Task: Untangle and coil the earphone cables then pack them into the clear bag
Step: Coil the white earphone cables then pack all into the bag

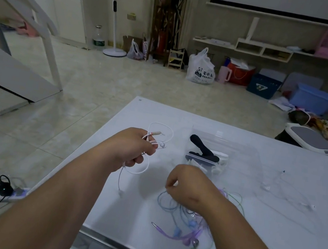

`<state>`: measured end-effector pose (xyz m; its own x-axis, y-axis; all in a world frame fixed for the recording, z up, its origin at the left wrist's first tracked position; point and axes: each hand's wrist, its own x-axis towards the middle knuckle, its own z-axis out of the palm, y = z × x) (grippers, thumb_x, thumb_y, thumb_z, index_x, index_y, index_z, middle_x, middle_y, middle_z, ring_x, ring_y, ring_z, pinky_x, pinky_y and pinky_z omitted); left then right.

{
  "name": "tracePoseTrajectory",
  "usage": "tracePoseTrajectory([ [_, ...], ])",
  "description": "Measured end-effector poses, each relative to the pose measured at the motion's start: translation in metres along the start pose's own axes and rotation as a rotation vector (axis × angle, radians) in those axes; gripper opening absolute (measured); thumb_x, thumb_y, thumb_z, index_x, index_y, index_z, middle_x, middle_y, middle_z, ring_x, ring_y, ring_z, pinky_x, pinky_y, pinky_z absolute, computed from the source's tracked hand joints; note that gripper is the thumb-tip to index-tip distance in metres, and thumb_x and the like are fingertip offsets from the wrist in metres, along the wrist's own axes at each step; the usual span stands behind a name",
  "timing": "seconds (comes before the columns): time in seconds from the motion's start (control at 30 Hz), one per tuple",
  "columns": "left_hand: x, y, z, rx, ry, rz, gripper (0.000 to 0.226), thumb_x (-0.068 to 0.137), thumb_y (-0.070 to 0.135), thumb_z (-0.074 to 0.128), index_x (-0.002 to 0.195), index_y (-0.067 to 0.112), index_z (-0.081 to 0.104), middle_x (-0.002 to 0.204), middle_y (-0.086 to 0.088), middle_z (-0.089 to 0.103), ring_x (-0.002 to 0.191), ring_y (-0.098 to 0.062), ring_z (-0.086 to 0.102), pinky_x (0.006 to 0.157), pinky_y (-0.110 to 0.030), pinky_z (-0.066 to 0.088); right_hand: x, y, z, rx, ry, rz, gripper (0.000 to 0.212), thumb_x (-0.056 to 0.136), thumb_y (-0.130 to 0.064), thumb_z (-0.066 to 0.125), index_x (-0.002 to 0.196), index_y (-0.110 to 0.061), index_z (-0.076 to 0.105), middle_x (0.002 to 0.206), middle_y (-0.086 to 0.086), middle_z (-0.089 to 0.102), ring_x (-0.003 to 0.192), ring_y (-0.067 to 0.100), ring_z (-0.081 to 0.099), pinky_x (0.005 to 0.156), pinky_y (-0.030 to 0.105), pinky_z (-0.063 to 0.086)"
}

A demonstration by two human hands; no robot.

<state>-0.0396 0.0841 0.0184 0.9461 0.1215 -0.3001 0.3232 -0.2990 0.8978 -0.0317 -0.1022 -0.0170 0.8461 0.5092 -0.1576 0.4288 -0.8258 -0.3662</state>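
My left hand (133, 147) grips a white earphone cable (158, 133) looped around its fingers, with loops sticking out above and a tail hanging to an earbud (120, 193) on the white table (269, 240). My right hand (183, 184) is curled, fingertips pinched together over a tangle of blue, purple and green earphone cables (187, 226); what it pinches is too fine to tell. The clear bag (229, 157) lies behind the right hand with a black object and white pieces inside. Another thin white earphone (312, 206) lies at the right.
The table's left edge and near edge drop to a tiled floor. A power strip with a black plug (4, 189) lies on the floor at the left. A white stool (309, 142) stands beyond the table's far right corner.
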Motion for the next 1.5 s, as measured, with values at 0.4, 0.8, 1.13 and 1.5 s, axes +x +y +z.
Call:
tracePoseTrajectory([
  [0.4,-0.005,-0.003,-0.009,0.041,0.016,0.005,0.01,0.084,0.02,0.066,0.088,0.011,0.065,0.079,0.0,0.066,0.057,-0.016,0.052,0.047,-0.022,0.032,0.02,-0.036,-0.008,1.244,0.249,0.317,0.014,0.096,-0.024,0.048,0.094,-0.024,0.062,0.102,0.004,0.069,0.084,0.017,0.064,0.075,0.033,0.054],
  [0.8,-0.01,-0.005,-0.031,0.043,0.091,-0.029,0.016,0.087,0.022,0.061,0.098,0.011,0.066,0.094,-0.004,0.066,0.064,-0.017,0.063,0.054,-0.024,0.043,0.034,-0.049,0.007,1.193,0.336,0.331,0.011,0.092,-0.006,0.059,0.087,-0.011,0.068,0.079,0.007,0.069,0.062,0.015,0.059,0.057,0.026,0.051],
  [1.13,-0.005,-0.01,-0.04,0.265,0.225,0.099,0.021,0.081,0.027,0.074,0.087,0.008,0.069,0.067,0.002,0.054,0.055,-0.016,0.045,0.048,-0.022,0.031,0.021,-0.028,-0.004,0.858,0.411,0.326,0.018,0.094,-0.017,0.046,0.08,-0.013,0.056,0.07,-0.002,0.051,0.062,0.015,0.042,0.056,0.029,0.031],
  [1.5,-0.009,-0.003,-0.037,0.204,0.24,0.023,0.031,0.097,0.026,0.053,0.086,0.003,0.069,0.078,-0.005,0.063,0.066,-0.018,0.057,0.062,-0.027,0.047,0.017,-0.028,-0.016,1.241,0.466,0.267,0.015,0.1,-0.014,0.043,0.09,-0.012,0.054,0.07,0.0,0.074,0.07,0.016,0.063,0.073,0.029,0.046],
])
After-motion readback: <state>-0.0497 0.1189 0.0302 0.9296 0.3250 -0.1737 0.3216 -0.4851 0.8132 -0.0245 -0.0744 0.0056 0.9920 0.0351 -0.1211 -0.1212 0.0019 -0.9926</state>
